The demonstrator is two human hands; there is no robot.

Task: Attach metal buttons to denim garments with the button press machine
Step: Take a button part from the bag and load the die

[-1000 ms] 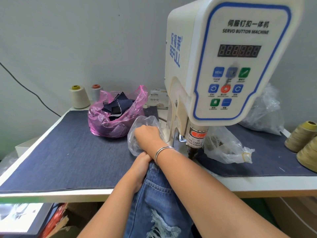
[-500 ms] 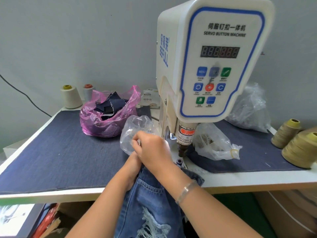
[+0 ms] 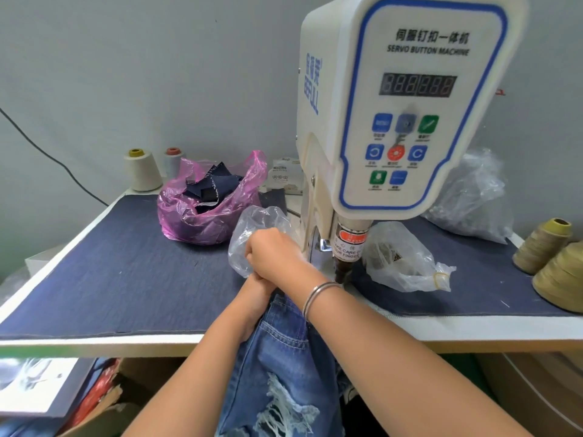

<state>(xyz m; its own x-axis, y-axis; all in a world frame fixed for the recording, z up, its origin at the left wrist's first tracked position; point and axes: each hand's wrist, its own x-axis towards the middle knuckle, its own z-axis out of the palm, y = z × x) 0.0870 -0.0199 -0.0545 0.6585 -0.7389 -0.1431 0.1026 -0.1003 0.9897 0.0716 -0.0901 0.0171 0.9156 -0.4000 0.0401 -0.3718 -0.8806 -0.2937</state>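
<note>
The white servo button machine [image 3: 410,89] stands on the table, its dark press head [image 3: 343,269] pointing down at the table's front edge. A blue ripped denim garment [image 3: 277,357] hangs from that edge toward me. My left hand [image 3: 256,291] grips its top edge and is partly hidden under my right wrist. My right hand [image 3: 273,253], with a silver bracelet on its wrist, reaches across to a clear plastic bag [image 3: 252,228] left of the press head. Its fingers are curled against the bag, and anything they hold is hidden.
A pink bag of dark fabric scraps [image 3: 205,206] sits behind the clear bag. Another clear bag [image 3: 407,263] holding small parts lies right of the press head. Thread cones stand at the back left [image 3: 142,171] and far right [image 3: 542,247]. Dark cloth [image 3: 110,279] covers the table.
My right hand has gone forward from the garment's top to the clear bag again. The left hand has kept its hold on the denim. The view shifted slightly.
</note>
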